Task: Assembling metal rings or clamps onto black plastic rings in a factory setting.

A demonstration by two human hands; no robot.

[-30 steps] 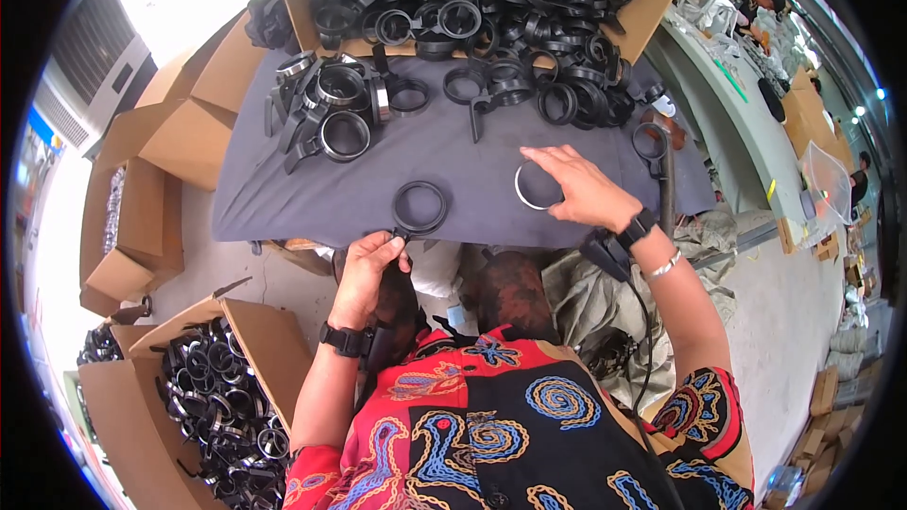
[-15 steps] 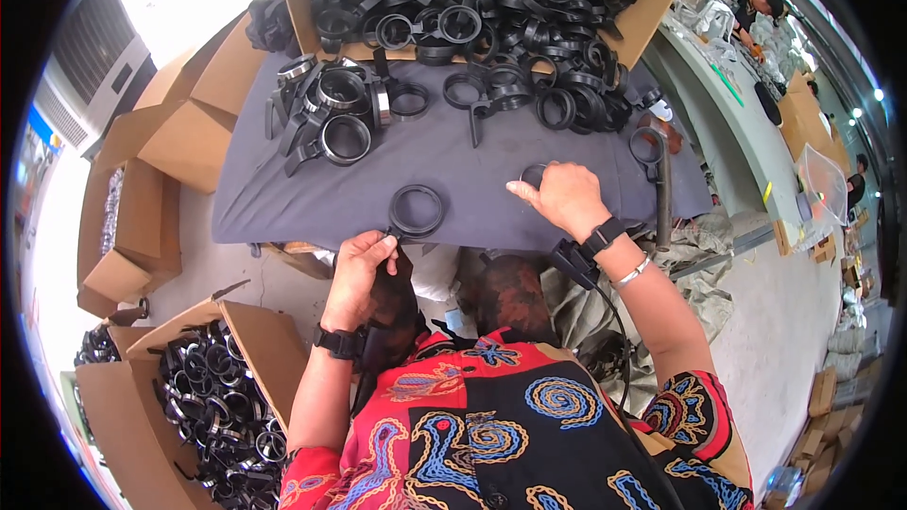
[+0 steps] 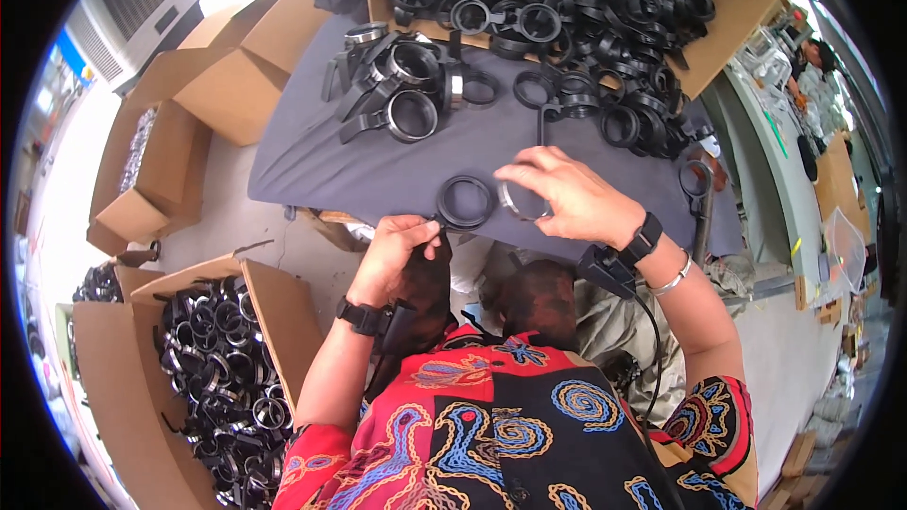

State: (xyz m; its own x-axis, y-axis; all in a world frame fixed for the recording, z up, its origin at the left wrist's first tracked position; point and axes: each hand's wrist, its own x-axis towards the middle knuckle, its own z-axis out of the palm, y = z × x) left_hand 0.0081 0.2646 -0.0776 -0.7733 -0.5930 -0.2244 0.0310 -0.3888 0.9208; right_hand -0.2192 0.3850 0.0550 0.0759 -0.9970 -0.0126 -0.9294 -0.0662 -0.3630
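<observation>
My left hand (image 3: pixel 404 247) pinches the short handle of a black plastic ring (image 3: pixel 464 225) between thumb and fingertips. That ring lies near the front edge of the cloth-covered table. Just right of it, my right hand (image 3: pixel 574 196) grips a thin silver metal ring (image 3: pixel 510 205), tilted, with the fingers curled over its top and the thumb below. A small gap separates the two rings. Farther back on the left sits a pile of black handled rings with silver liners (image 3: pixel 413 117).
A carton of black rings (image 3: pixel 586 0) spills onto the table's back. At right, a handled ring rests on an upright rod (image 3: pixel 702 217). Lower left stands a carton of finished-looking rings (image 3: pixel 222 359); more cardboard boxes (image 3: pixel 165 161) stand behind. A person works at the far right bench.
My right hand has turned and come left toward the black ring, bringing the silver ring into clearer sight. The left hand keeps its pinch. The whole view has shifted, with the scene sliding right.
</observation>
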